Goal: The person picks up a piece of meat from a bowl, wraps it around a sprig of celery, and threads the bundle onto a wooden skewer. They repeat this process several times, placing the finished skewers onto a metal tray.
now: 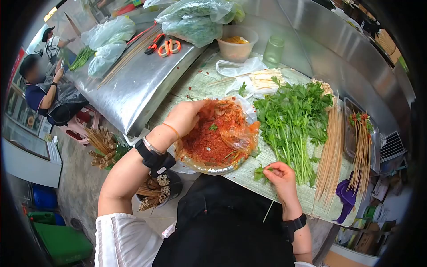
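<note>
A bowl lined with clear plastic stands at the front edge of the table, filled with red chili paste. My left hand is at its far-left rim, fingers curled in toward the paste and the reddish plastic; what they grip is hidden. Over the table's edge, to the right of the bowl, my right hand pinches a leafy celery sprig. A thin pale stem or stick hangs below that hand. Just beyond lies a pile of leafy celery, its stalks pointing toward me.
Bamboo skewers lie right of the celery, beside filled skewers and a purple cloth-like item. White enoki-like strands, a plastic tub and a green jar stand behind. Scissors rest on the metal counter; another person sits left.
</note>
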`<state>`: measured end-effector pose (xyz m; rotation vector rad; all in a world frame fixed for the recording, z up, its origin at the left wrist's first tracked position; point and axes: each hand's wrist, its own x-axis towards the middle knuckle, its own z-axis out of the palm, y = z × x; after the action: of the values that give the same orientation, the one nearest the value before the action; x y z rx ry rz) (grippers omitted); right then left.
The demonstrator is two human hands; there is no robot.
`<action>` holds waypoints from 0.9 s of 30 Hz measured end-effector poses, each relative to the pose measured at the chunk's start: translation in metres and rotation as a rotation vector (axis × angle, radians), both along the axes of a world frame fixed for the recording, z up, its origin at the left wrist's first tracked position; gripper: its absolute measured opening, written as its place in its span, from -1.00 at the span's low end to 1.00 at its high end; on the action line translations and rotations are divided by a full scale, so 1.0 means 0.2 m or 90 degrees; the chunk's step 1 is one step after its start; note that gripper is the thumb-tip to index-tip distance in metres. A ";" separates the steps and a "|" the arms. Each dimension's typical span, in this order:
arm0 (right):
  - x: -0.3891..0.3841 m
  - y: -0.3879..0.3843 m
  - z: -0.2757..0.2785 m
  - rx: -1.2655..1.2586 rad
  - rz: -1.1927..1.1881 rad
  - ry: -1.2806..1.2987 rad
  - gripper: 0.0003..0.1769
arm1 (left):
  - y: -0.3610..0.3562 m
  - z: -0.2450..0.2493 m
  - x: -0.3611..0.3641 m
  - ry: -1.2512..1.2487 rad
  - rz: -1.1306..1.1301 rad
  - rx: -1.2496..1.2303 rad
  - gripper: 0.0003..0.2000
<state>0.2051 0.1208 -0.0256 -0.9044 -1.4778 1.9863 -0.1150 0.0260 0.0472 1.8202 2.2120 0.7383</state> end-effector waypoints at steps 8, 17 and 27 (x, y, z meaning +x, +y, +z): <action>0.01 0.01 0.01 -0.012 0.014 -0.002 -0.86 | 0.01 0.02 0.05 0.223 0.090 -0.014 -0.82; 0.02 0.02 -0.01 -0.031 0.024 0.022 -0.86 | 0.32 -0.07 0.10 0.394 -0.149 -0.265 -0.85; 0.03 0.03 -0.01 -0.025 0.040 0.040 -0.87 | 0.35 -0.08 0.14 0.528 -0.178 -0.395 -0.88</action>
<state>0.2111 0.1260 -0.0267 -0.8136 -1.4542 2.0766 -0.0877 0.0964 0.0311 2.1910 2.1010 -0.8200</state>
